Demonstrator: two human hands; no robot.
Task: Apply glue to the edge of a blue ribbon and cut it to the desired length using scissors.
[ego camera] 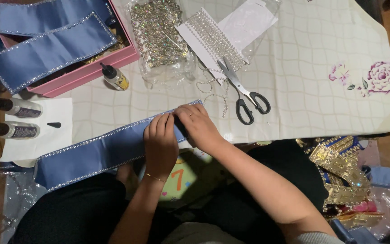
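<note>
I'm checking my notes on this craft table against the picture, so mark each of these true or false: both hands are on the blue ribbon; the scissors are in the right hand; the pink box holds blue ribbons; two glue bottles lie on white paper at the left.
1. Both hands are on the blue ribbon. True: the left hand and right hand press on the blue ribbon.
2. The scissors are in the right hand. False: the scissors lie on the table, untouched.
3. The pink box holds blue ribbons. True: two lie across the pink box.
4. Two glue bottles lie on white paper at the left. True: glue bottles.
</note>
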